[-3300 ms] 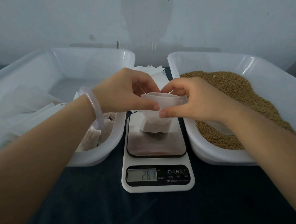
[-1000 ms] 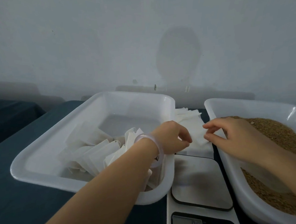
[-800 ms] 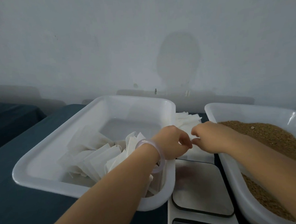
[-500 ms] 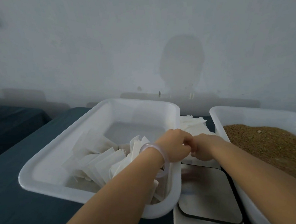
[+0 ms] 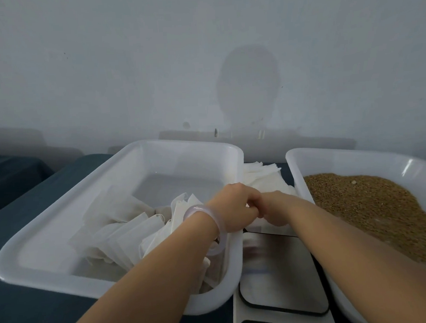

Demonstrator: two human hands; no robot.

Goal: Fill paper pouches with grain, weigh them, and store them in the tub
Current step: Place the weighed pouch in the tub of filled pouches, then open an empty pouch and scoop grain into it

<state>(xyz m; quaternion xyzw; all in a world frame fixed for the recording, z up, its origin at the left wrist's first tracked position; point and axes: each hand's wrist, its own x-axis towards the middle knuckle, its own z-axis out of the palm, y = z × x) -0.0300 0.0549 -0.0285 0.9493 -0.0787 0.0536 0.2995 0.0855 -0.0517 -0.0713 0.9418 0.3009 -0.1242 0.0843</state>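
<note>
My left hand [image 5: 236, 208] and my right hand [image 5: 276, 208] meet knuckle to knuckle over the stack of empty paper pouches [image 5: 262, 177] behind the scale. Both are curled with the fingers turned down and pinch the near edge of an empty pouch on the stack; the fingertips are hidden. The scale's steel platform [image 5: 279, 282] lies bare below my wrists. The white storage tub [image 5: 60, 210] on the left holds several filled pouches [image 5: 126, 231]. The white tub [image 5: 356, 156] on the right holds brown grain [image 5: 374, 201].
Everything stands on a dark teal table [image 5: 29, 317] against a pale wall. A translucent bracelet [image 5: 211, 218] circles my left wrist above the storage tub's near right corner. The scale's display is cut off at the bottom edge.
The filled pouch that stood on the scale is gone from it. The view has tilted up. My hands moved back to the empty pouch stack and closed together there.
</note>
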